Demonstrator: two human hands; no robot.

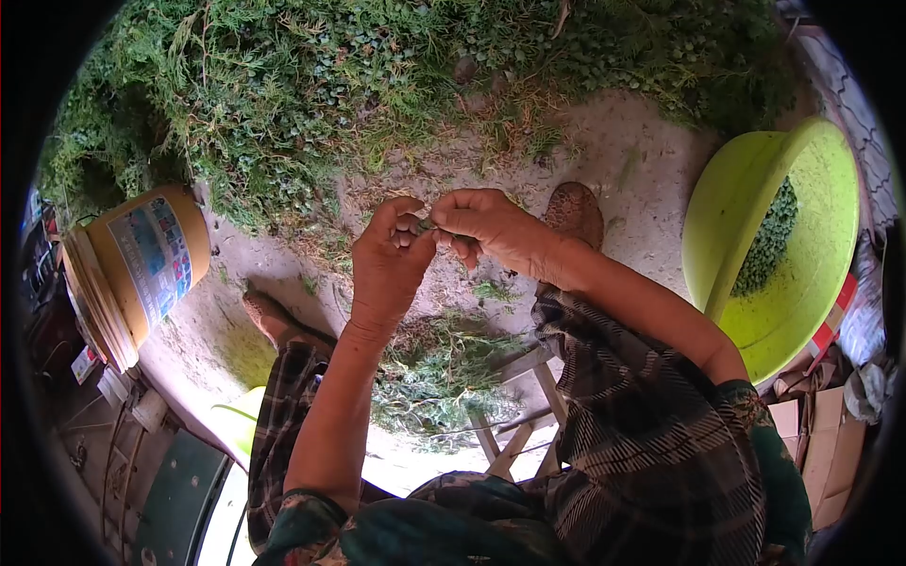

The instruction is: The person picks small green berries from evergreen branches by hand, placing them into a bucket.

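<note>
White glare at lower centre, strong fisheye curvature, black corners.

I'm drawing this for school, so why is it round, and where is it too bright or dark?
In the head view, black corners and bent edges suggest a very wide lens; in the head view, white glare spreads beside the wooden frame, while far-left clutter is dim; in the head view, the green bit between left hand and right hand is too small to make out.

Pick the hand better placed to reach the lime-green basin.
Right, probably: the right hand and its forearm lie nearer the lime-green basin; the left hand is farther across. Both meet at a small green piece.
</note>
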